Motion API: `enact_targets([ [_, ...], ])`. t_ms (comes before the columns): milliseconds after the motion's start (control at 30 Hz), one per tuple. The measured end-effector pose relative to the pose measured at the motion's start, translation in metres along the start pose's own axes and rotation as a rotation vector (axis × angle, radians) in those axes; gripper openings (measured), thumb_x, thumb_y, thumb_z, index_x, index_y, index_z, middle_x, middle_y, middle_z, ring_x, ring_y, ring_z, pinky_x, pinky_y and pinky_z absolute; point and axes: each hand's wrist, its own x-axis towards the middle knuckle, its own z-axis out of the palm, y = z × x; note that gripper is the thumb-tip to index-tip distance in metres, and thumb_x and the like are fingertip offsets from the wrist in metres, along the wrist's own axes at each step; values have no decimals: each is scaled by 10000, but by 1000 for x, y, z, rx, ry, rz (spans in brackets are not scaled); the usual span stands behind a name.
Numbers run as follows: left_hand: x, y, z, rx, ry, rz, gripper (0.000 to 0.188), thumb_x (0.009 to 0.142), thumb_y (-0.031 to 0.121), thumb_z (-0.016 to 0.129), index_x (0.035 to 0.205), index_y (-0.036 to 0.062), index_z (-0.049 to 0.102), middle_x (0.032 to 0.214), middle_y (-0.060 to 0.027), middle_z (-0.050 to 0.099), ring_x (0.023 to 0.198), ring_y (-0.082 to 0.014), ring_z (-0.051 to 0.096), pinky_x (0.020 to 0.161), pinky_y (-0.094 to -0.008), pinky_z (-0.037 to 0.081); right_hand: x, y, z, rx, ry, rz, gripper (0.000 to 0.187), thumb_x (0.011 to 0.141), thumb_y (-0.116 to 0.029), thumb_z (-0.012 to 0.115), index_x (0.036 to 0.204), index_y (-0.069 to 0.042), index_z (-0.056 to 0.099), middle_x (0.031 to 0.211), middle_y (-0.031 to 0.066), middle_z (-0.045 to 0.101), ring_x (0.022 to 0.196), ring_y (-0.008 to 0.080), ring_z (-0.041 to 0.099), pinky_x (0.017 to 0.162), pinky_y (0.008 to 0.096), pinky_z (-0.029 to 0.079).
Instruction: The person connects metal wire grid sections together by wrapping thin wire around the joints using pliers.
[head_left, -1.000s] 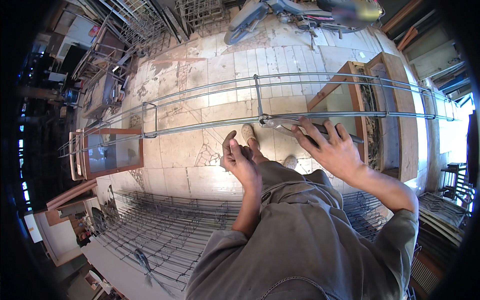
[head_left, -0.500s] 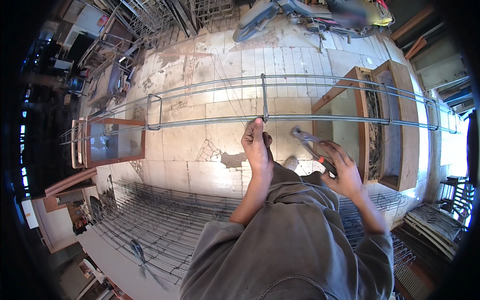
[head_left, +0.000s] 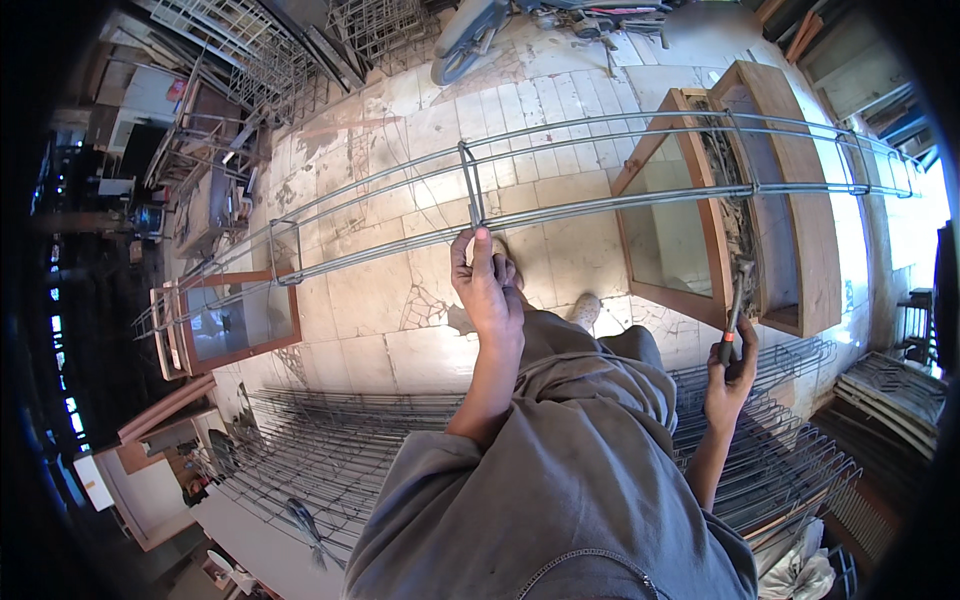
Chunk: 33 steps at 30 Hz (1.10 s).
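A long, narrow rebar cage (head_left: pixel 610 206) of thin steel rods with rectangular stirrups spans the view from left to right. My left hand (head_left: pixel 490 295) is closed at its near lower rod, beside the foot of the middle stirrup (head_left: pixel 471 185). The thumb points up against the rod, and the curled fingers partly hide what is pinched. Off to the right, my right hand (head_left: pixel 730 385) grips a pair of pincers (head_left: pixel 739 285) by dark handles with an orange-red band. The pincers' head points away from me, in front of a wooden box and apart from the cage.
Under the cage stand a wooden box frame (head_left: pixel 815 215) with a glazed panel at right and a smaller glazed frame (head_left: pixel 293 318) at left. Stacked rebar cages (head_left: pixel 330 425) lie close on both sides of me. A motorcycle (head_left: pixel 460 45) is parked at the far side.
My right hand has carried the pincers rightward, away from the middle stirrup. My left hand stays at the stirrup's foot. The whole view has shifted and tilted.
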Motion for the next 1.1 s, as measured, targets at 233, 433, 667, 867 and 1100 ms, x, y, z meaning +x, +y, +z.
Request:
enact_targets([
  [233,1,-12,-2,-33,7,90,268,908,252,713,1035,96,537,579,77,357,457,-23,304,429,-213,249,-20,16,15,133,-30,64,651,738,110,464,1382,17,444,1194,73,560,740,53,496,658,200,448],
  [433,-4,-11,12,-14,83,114,206,923,228,692,1010,101,555,600,74,312,470,-27,253,443,-212,223,-22,21,3,131,-74,75,612,776,83,469,1384,19,442,1304,82,511,801,60,515,698,203,457],
  [667,0,-9,7,-129,40,28,120,931,176,642,976,117,547,595,67,302,472,-42,228,453,-223,233,-27,32,-11,207,47,123,614,788,84,477,1395,-2,434,1203,36,517,799,45,471,690,175,422],
  [867,1,-11,3,-203,1,-26,85,929,127,592,993,120,538,638,54,348,490,-48,264,458,-217,267,-31,20,-12,259,110,151,649,770,65,473,1410,-29,417,977,11,499,726,61,466,605,174,396],
  [1100,2,-10,-3,-241,-13,-79,108,935,170,607,1003,157,525,601,59,319,471,-49,238,462,-218,270,-29,25,-33,232,179,95,640,779,54,489,1409,-17,400,1362,113,514,710,73,487,576,190,418],
])
